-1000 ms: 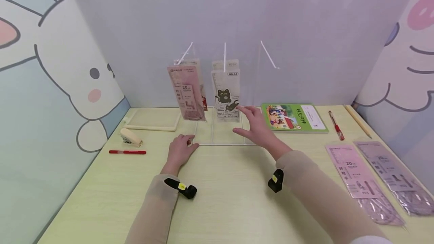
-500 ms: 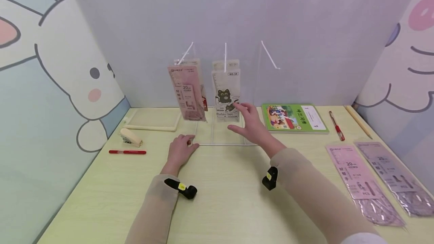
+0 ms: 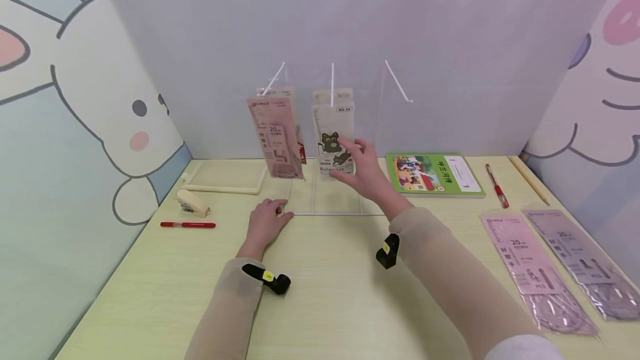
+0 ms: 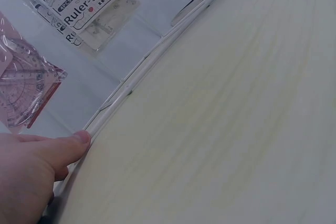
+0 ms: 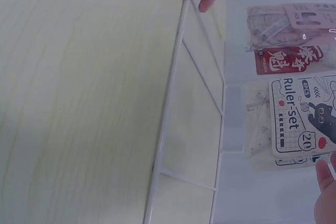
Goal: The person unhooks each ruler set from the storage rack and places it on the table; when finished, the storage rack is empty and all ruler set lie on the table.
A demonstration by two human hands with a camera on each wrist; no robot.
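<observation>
A white wire display rack (image 3: 330,214) stands against the back wall. My left hand (image 3: 265,222) holds its front left corner, the thumb pressed on the bottom wire in the left wrist view. A clear ruler set pack (image 3: 326,122) with black cat prints hangs from the middle hook, another pack behind it. At its lower right is my right hand (image 3: 367,174), index finger over the front and thumb near the bottom edge, fingers spread rather than curled. From the left hook hangs a pink ruler pack (image 3: 272,138), with a red-printed pack (image 5: 289,60) partly hidden behind it.
Right of the rack lie a green book (image 3: 435,174), a red pen (image 3: 496,185), a pencil (image 3: 528,179), a pink ruler pack (image 3: 520,251) and a purple one (image 3: 575,246). On the left are a white frame (image 3: 225,188), a stapler (image 3: 193,203) and a red marker (image 3: 188,224).
My right hand has moved left and slightly up, from the ruler set pack's lower right edge to across its front. The left hand has stayed at the rack's corner.
</observation>
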